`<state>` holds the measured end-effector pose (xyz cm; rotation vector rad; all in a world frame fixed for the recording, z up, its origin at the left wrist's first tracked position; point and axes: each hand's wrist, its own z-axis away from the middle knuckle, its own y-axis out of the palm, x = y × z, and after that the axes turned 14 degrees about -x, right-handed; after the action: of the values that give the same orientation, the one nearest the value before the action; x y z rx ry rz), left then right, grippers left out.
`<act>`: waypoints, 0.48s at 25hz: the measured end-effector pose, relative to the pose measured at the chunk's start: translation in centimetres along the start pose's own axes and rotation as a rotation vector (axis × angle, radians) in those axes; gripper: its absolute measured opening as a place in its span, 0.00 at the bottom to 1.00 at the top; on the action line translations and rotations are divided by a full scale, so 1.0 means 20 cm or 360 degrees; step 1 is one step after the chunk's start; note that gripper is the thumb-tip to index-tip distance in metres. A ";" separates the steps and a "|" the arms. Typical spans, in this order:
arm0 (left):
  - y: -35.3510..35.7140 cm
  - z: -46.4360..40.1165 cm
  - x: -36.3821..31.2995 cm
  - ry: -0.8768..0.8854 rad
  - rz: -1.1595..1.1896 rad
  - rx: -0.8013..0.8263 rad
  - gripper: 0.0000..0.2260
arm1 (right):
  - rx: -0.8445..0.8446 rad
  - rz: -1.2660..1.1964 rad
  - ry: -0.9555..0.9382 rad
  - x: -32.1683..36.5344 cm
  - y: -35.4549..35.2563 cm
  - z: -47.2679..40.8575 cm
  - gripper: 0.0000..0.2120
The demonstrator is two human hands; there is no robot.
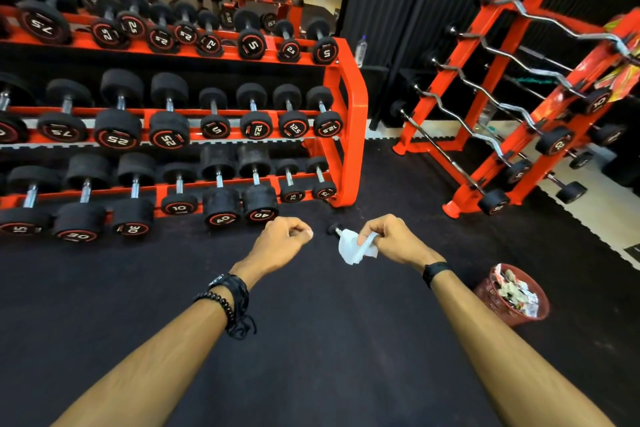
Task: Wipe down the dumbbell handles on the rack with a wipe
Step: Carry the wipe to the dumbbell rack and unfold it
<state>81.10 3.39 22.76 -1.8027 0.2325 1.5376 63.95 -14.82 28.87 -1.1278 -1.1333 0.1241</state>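
Nearest me, both forearms reach out over the black floor [104, 288]. My right hand [391, 239] pinches a crumpled white wipe [355, 248], which hangs down and left from the fingertips. My left hand [280, 243] is curled with thumb against fingers, holding nothing. A red bin [485, 291] sits near right. Farther off, left, the red rack [349, 121] holds dumbbells [221, 194] whose handles run near to far.
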 end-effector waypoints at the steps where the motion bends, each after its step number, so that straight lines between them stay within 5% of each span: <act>1: 0.00 0.00 0.00 -0.0015 0.0012 0.0003 0.04 | 0.0017 -0.0140 0.0056 0.00 0.01 0.01 0.21; 5: -0.01 0.00 0.03 -0.0045 0.0018 0.0001 0.05 | 0.0109 -0.0719 0.0315 0.01 0.02 0.03 0.17; 8: -0.02 -0.01 0.05 -0.0038 0.0004 0.0011 0.05 | 0.0029 -0.0733 0.0271 0.02 0.05 0.03 0.05; 12: -0.03 -0.01 0.05 -0.0035 0.0006 0.0011 0.04 | -0.0204 -0.0612 0.0256 0.07 0.10 0.01 0.08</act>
<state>81.94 3.96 22.09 -1.7799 0.2307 1.5566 65.38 -12.92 28.18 -0.9923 -1.2044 -0.3365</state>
